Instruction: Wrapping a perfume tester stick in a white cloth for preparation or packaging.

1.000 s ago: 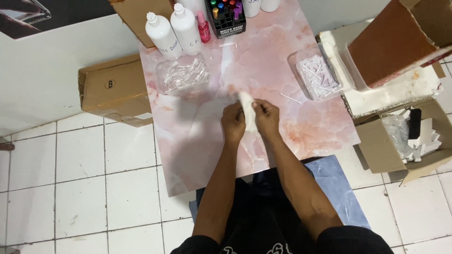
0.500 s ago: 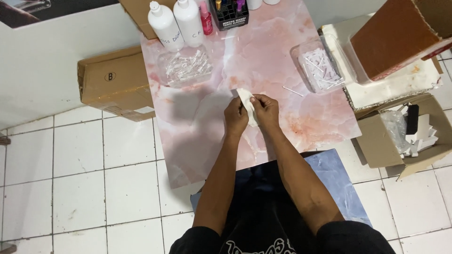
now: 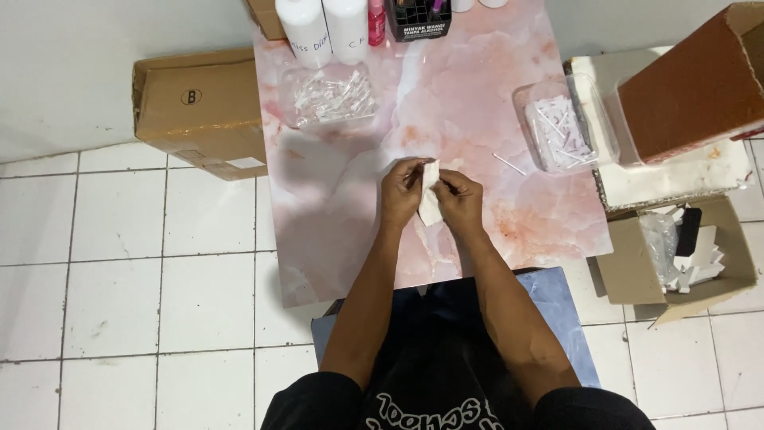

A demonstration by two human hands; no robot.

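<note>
small white packet pinched between both hands over pink marbled table.

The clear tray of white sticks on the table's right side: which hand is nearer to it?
Right. The right hand is left of the tray; the left hand lies farther left.

Two white bottles – three cardboard boxes.
</note>
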